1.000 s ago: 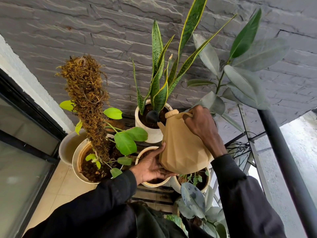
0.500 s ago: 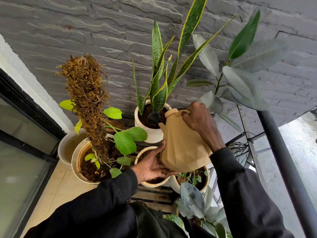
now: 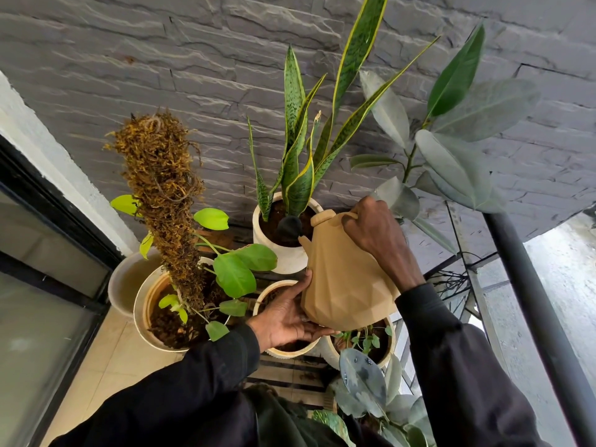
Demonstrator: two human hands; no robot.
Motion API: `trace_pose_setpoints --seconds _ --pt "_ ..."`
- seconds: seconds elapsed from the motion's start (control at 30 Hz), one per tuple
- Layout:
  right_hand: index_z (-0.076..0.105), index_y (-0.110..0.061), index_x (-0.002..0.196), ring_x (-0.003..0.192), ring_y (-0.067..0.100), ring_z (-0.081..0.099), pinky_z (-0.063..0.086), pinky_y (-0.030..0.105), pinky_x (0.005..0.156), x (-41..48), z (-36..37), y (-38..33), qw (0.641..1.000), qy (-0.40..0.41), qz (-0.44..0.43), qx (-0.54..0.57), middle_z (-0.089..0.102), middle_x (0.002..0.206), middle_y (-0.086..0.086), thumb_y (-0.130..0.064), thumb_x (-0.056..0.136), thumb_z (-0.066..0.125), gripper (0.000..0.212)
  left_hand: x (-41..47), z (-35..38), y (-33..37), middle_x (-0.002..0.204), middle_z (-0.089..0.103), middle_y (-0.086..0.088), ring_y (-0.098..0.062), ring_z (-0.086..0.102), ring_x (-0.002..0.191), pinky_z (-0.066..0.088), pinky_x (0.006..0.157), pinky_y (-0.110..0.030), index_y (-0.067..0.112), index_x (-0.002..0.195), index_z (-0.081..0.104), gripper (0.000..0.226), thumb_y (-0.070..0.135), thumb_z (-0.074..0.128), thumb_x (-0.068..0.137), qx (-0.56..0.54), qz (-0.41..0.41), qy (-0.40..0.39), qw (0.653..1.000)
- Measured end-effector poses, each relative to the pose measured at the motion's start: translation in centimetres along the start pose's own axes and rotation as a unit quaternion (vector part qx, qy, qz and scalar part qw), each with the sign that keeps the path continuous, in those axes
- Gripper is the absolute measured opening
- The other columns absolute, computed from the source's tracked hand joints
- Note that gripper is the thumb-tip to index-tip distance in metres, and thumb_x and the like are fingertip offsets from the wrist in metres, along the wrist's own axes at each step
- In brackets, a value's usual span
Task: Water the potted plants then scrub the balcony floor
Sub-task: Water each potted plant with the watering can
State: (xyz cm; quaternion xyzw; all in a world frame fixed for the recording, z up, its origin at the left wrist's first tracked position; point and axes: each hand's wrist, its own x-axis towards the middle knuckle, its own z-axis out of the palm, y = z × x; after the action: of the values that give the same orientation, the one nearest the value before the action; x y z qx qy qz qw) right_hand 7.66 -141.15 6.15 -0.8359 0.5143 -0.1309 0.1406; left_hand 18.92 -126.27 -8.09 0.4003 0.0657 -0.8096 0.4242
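Watering can, tan and faceted, is tipped toward 10 o'clock at the centre of the view, its black rose hanging over the dark soil of a white pot that holds a snake plant. A person's right hand is clenched around the handle at the can's top, while the left hand lies open-palmed against the can's lower side, fingers spread in support. At 9 o'clock from the can stands a cream pot with a brown moss pole and bright green leaves. Another small pot sits beneath the can at 6 o'clock. A grey stone wall backs the plants; a dark railing runs at 3 o'clock.
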Motion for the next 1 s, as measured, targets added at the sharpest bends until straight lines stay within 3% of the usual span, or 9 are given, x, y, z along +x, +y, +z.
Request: trace_pose_setpoints --seconds 0.1,0.27,0.53,0.67,0.83,1.0 --pt "0.060 0.000 0.083 0.065 0.034 0.058 0.042 0.037 0.057 0.0 0.0 0.1 1.000 -0.002 -0.002 0.004 0.062 0.080 0.017 -0.019 0.092 0.063 0.022 0.1 0.0 0.0 0.133 0.063 -0.026 -0.051 0.061 0.120 0.051 0.101 -0.061 0.011 0.134 0.060 0.073 0.062 0.072 0.083 0.002 0.000 0.001 1.000" --pt "0.062 0.002 0.085 0.066 0.035 0.060 0.054 0.045 0.059 0.0 -0.1 0.1 1.000 -0.001 -0.001 0.007 0.064 0.081 0.018 -0.020 0.091 0.063 0.023 0.2 -0.1 0.0 0.131 0.065 -0.026 -0.052 0.062 0.118 0.056 0.093 -0.060 0.012 0.135 0.061 0.076 0.063 0.075 0.080 0.004 0.001 0.006 1.000" --pt "0.064 0.002 0.100 0.077 0.036 0.063 0.058 0.051 0.072 0.1 -0.1 0.2 1.000 -0.001 0.009 0.000 0.065 0.094 0.019 -0.023 0.095 0.063 0.026 0.3 0.0 0.1 0.135 0.063 -0.026 -0.054 0.060 0.121 0.056 0.092 -0.061 0.012 0.136 0.060 0.077 0.062 0.077 0.079 0.001 0.000 0.005 1.000" --pt "0.064 0.001 0.098 0.074 0.036 0.063 0.058 0.051 0.070 0.3 0.1 0.3 1.000 -0.002 0.005 0.003 0.065 0.090 0.018 -0.024 0.095 0.063 0.026 0.3 0.1 0.2 0.133 0.064 -0.027 -0.055 0.059 0.121 0.055 0.092 -0.061 0.011 0.136 0.060 0.076 0.062 0.075 0.081 -0.001 -0.007 0.004 1.000" --pt "0.060 0.000 0.086 0.068 0.034 0.058 0.044 0.040 0.059 0.8 0.5 0.4 1.000 -0.013 0.011 -0.005 0.061 0.081 0.017 -0.022 0.094 0.063 0.024 0.4 0.1 0.3 0.121 0.070 -0.029 -0.059 0.061 0.115 0.053 0.096 -0.060 0.008 0.134 0.060 0.074 0.062 0.071 0.085 -0.007 -0.018 -0.004 1.000" --pt "0.057 -0.004 0.084 0.066 0.028 0.054 0.035 0.031 0.058 1.3 0.7 0.3 1.000 -0.017 0.012 -0.013 0.060 0.081 0.014 -0.022 0.095 0.064 0.022 0.6 0.1 0.5 0.133 0.063 -0.030 -0.061 0.060 0.116 0.055 0.092 -0.059 0.009 0.139 0.057 0.081 0.063 0.075 0.081 -0.013 -0.025 -0.014 0.999"
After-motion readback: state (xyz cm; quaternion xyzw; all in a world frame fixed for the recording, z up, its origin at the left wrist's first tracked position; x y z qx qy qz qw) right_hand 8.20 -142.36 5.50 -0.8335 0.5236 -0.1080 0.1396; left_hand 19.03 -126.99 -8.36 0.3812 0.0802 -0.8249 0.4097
